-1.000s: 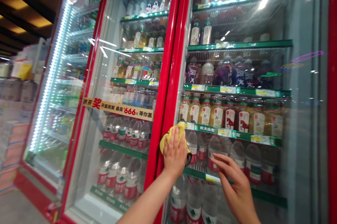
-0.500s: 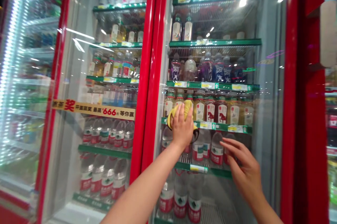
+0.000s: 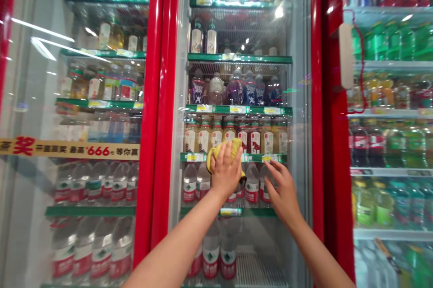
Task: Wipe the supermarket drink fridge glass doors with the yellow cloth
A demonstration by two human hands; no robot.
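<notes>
My left hand (image 3: 226, 173) presses a yellow cloth (image 3: 216, 149) with a dark edge flat against the glass door of a red-framed drinks cooler. The cloth lies under the palm and fingers, in front of the shelf edge below the small tea bottles (image 3: 242, 137). To its right, my right hand (image 3: 282, 188) is raised at the glass with its fingers apart and nothing in it. Whether its fingertips touch the glass cannot be made out. Water bottles with red labels (image 3: 252, 184) stand behind the door, partly hidden by both hands.
Red door frames (image 3: 165, 112) stand left of my hands. A yellow printed strip (image 3: 74, 149) crosses the left door. At the right are a red frame (image 3: 333, 143), a pale handle-like piece (image 3: 345, 55) and shelves of green bottles (image 3: 394, 42).
The view has turned to the right, so more of the right-hand shelves shows. My left hand and the cloth have moved right across the glass. My right hand is still open near it.
</notes>
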